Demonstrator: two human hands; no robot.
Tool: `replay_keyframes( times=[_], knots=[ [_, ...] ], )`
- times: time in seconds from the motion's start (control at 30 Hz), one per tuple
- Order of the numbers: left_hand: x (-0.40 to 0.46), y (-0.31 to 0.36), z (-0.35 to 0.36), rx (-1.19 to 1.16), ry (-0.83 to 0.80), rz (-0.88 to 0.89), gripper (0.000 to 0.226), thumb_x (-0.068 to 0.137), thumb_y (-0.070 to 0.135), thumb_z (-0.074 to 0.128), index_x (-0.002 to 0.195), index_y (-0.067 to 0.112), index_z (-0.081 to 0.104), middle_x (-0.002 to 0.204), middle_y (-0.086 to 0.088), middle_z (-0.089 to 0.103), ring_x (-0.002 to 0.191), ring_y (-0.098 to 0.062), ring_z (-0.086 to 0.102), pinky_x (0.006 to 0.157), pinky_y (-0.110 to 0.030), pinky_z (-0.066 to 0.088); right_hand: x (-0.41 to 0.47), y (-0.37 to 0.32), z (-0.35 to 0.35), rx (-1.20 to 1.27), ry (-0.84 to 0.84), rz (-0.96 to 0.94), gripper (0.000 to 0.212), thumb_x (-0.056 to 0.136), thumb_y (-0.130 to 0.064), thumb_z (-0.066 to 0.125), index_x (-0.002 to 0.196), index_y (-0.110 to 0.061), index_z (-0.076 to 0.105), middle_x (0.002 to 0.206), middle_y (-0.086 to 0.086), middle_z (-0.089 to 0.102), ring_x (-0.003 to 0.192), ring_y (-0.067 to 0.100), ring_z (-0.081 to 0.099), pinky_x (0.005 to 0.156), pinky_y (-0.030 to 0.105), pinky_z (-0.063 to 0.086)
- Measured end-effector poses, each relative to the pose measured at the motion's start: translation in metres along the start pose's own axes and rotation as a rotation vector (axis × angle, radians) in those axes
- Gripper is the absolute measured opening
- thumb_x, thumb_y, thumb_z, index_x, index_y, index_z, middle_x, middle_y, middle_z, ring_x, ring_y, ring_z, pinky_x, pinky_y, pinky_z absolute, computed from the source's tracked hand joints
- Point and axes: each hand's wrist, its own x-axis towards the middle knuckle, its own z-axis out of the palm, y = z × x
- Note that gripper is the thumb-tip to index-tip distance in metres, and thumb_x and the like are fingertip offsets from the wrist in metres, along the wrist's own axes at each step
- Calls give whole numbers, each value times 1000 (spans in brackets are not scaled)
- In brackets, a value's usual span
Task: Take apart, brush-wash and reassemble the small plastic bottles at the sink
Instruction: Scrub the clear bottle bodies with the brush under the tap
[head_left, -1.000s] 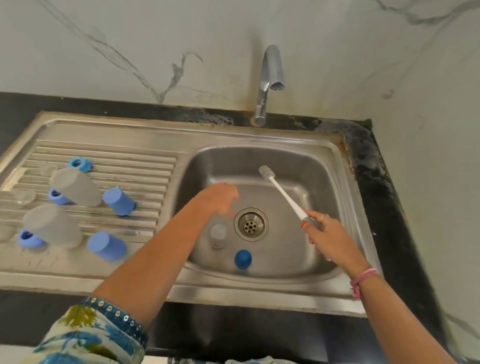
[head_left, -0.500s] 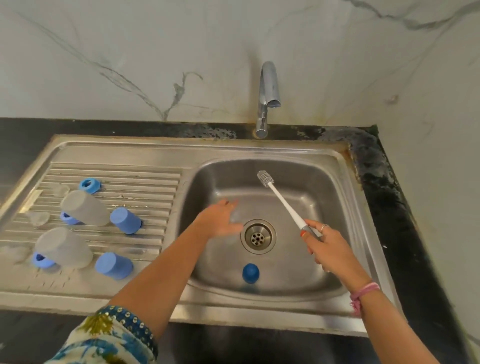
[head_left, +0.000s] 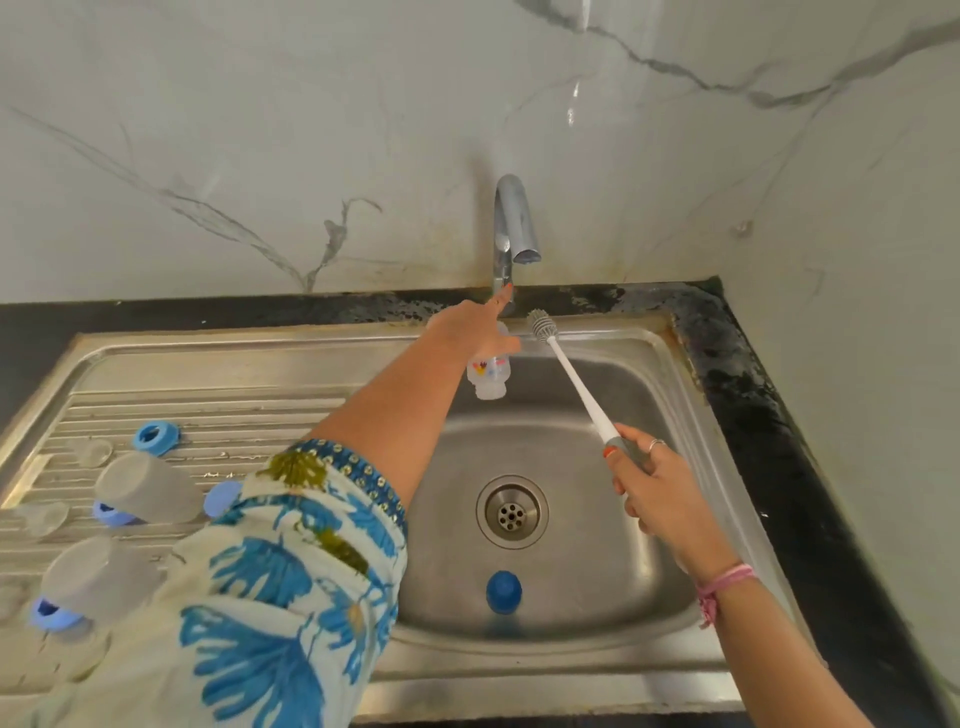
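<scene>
Steel sink (head_left: 649, 364) set in a dark surface (head_left: 779, 441). Left hand (head_left: 470, 330) grips a small clear bottle (head_left: 488, 376), mouth down, over the basin at the tap (head_left: 511, 228); its forefinger touches the tap base. Right hand (head_left: 657, 491), fingers curled, holds the brush (head_left: 571, 371) by its handle. Blue cap (head_left: 503, 590) lies in the basin.

Basin (head_left: 644, 415) right, drainboard (head_left: 218, 374) left, tap (head_left: 511, 228) behind the basin. Cap (head_left: 503, 591) in the basin, before the drain (head_left: 511, 512). Two cups (head_left: 148, 493) and a ring (head_left: 156, 438) on the drainboard.
</scene>
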Motion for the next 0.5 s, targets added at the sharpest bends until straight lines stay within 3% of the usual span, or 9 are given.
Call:
replay_keyframes(
  times=[0.2, 0.33, 0.4, 0.5],
  knots=[
    [23, 3, 3, 135, -3, -38, 76, 93, 52, 44, 152, 45, -3, 131, -13, 53, 111, -34, 57, 80, -39, 42, 12, -6, 3, 35, 19, 16, 21, 97, -28, 53, 112, -42, 51, 71, 7, 55, 55, 12, 44, 45, 21, 38],
    [32, -1, 8, -106, 27, -86, 75, 92, 51, 44, 153, 43, 2, 137, -14, 52, 115, -35, 56, 90, -41, 44, 17, -4, 4, 37, 3, 28, 24, 97, -27, 54, 114, -44, 50, 71, 8, 54, 54, 12, 44, 44, 21, 38],
    [34, -11, 17, -273, 7, -120, 76, 93, 49, 47, 153, 41, 1, 134, -16, 55, 103, -33, 62, 87, -38, 47, 16, -2, 1, 51, 6, 36, 24, 97, -27, 54, 115, -43, 50, 71, 8, 54, 54, 11, 43, 43, 20, 37],
    [35, -29, 33, -382, -21, -155, 84, 93, 46, 50, 153, 40, -8, 106, -14, 68, 60, -23, 59, 63, -30, 49, 14, 2, -2, 71, 10, 50, 25, 97, -27, 55, 115, -44, 51, 70, 7, 53, 52, 10, 42, 42, 19, 36]
  ],
)
